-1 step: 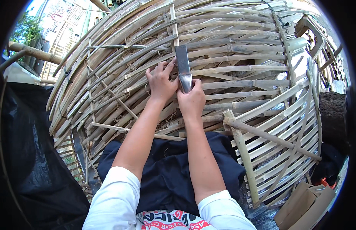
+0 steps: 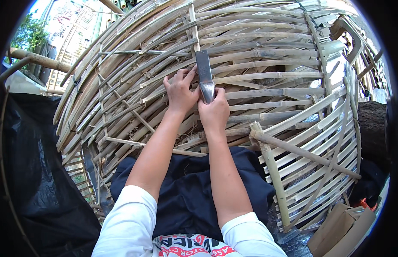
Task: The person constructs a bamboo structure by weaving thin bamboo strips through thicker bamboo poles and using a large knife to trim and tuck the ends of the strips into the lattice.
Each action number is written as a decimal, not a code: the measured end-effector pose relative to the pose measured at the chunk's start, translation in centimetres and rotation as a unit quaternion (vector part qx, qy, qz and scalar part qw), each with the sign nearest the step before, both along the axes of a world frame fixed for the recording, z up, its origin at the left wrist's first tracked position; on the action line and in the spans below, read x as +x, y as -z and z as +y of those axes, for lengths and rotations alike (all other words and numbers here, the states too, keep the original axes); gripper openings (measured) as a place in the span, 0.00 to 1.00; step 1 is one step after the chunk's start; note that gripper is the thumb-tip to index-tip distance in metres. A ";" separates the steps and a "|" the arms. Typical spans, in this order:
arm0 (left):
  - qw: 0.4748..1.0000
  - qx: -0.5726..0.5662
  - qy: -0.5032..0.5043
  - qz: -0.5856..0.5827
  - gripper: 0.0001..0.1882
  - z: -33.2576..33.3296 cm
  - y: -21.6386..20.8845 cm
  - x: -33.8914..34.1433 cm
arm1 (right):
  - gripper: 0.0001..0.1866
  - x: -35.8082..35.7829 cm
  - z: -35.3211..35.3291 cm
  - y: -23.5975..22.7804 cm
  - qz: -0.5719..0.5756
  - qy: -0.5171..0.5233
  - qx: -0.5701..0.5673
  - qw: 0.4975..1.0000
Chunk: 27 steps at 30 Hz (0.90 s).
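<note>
My right hand (image 2: pixel 214 110) is closed round the handle of a broad-bladed knife (image 2: pixel 204 66), and my fist hides the grip. Its dark, square-ended blade points away from me, with a shiny metal collar at the base. Just left of the blade, my left hand (image 2: pixel 181 92) is bent, with its index finger and thumb close to the metal. A pale, narrow bamboo strip (image 2: pixel 193 21) runs away from these fingers, and its near end is hidden by the blade and hand. Both hands are above a large curved lattice of split bamboo (image 2: pixel 259 68).
A slatted bamboo panel (image 2: pixel 310 165) with a thick pole (image 2: pixel 306 155) across it stands at the right. Dark plastic sheeting (image 2: pixel 36 171) hangs on the left. An open cardboard box (image 2: pixel 340 231) is at the lower right, below a dark log (image 2: pixel 372 130).
</note>
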<state>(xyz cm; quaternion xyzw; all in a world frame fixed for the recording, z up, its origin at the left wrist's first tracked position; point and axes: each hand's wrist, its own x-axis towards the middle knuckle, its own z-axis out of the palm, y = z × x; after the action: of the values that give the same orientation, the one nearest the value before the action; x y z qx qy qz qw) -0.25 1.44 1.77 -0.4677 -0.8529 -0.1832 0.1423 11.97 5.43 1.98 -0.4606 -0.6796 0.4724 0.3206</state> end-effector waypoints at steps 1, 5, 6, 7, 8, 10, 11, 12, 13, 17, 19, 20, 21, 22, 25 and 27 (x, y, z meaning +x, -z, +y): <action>1.000 -0.007 0.001 0.006 0.32 0.0 0.0 0.0 | 0.20 0.1 0.1 -0.4 -0.008 -0.005 -0.012 1.000; 1.000 -0.004 -0.003 0.012 0.31 -0.1 -0.4 0.0 | 0.19 0.2 0.3 -0.9 0.004 -0.002 -0.032 0.999; 1.000 0.001 -0.004 0.007 0.31 0.2 -0.2 0.2 | 0.20 0.3 0.4 -0.6 0.022 -0.004 -0.036 0.999; 1.000 0.003 -0.008 -0.005 0.32 0.0 -0.5 0.3 | 0.20 0.3 0.3 -0.5 0.040 -0.007 -0.040 0.998; 1.000 0.002 -0.001 0.002 0.32 -0.3 -0.3 0.4 | 0.20 0.5 0.0 -0.2 0.046 0.000 -0.041 0.998; 1.000 0.008 -0.007 0.002 0.33 -0.6 0.4 0.0 | 0.21 0.5 -0.2 0.6 0.033 -0.020 -0.043 0.998; 1.000 -0.003 -0.021 -0.020 0.33 -0.4 0.5 0.2 | 0.20 0.6 0.1 1.1 0.039 -0.020 -0.042 0.998; 1.000 -0.010 -0.017 -0.007 0.34 -0.3 0.7 -0.1 | 0.20 0.4 0.2 1.7 0.042 -0.020 -0.034 0.998; 1.000 -0.014 -0.016 -0.014 0.34 -0.3 0.2 0.1 | 0.19 0.5 0.2 1.3 0.041 -0.020 -0.031 0.998; 1.000 -0.017 -0.018 -0.013 0.32 0.5 -0.6 0.5 | 0.19 0.8 0.5 0.2 0.058 -0.003 -0.029 0.998; 1.000 -0.006 -0.020 -0.022 0.32 -0.2 -0.4 0.2 | 0.20 0.5 0.1 0.7 0.059 -0.009 -0.017 0.998; 0.999 -0.001 -0.018 -0.029 0.32 -0.4 -0.3 0.1 | 0.20 0.4 -0.1 0.9 0.065 -0.016 -0.013 0.998; 0.999 0.000 -0.013 -0.029 0.32 -0.6 -0.2 0.1 | 0.20 0.4 -0.1 1.0 0.060 -0.014 -0.006 0.998; 0.999 0.007 -0.009 -0.034 0.32 -0.5 -0.2 0.1 | 0.21 0.4 -0.1 1.0 0.060 -0.012 -0.008 0.998; 0.999 -0.005 -0.009 -0.032 0.33 0.0 0.1 0.4 | 0.21 0.5 0.1 1.2 0.060 -0.004 0.007 0.998; 0.999 0.013 -0.006 -0.028 0.35 -0.3 0.4 0.4 | 0.22 0.5 0.0 1.2 0.061 -0.002 0.027 0.998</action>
<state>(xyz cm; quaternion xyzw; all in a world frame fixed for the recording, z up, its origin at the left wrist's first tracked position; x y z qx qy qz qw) 0.13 1.12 1.37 -0.4556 -0.8567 -0.2067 0.1253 12.50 5.40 0.79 -0.4209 -0.6718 0.4820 0.3731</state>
